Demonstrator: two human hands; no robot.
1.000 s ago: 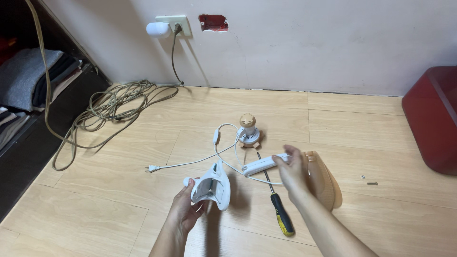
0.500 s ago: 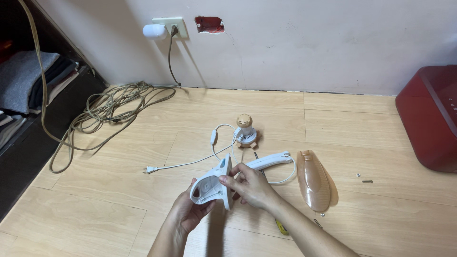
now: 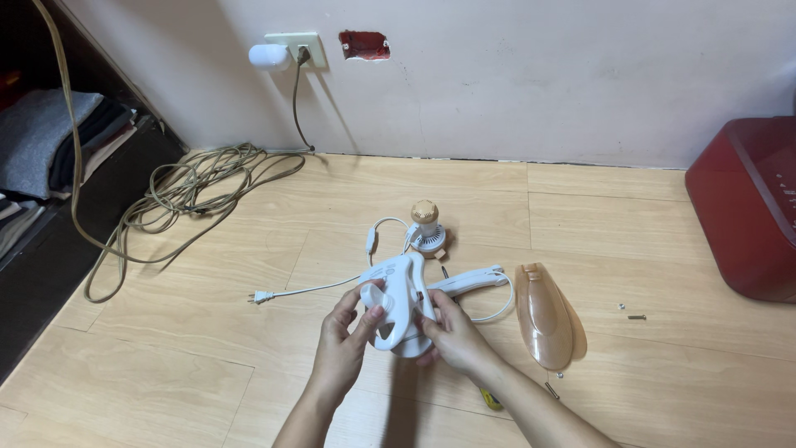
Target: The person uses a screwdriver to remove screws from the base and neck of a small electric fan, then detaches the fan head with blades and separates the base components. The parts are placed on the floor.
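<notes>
Fingers (image 3: 375, 315) of both hands clasp a white moulded plastic housing (image 3: 400, 303).
Left hand (image 3: 348, 332) and right hand (image 3: 452, 336) grip opposite sides above the wooden floor (image 3: 207, 365).

both forearms come in bare from the lower edge, with no sleeve showing up to where they leave view. the left hand (image 3: 348, 332) and right hand (image 3: 452, 336) are bare too: no gloves, rings, watch or wristband; fingernails short and plain.
</notes>
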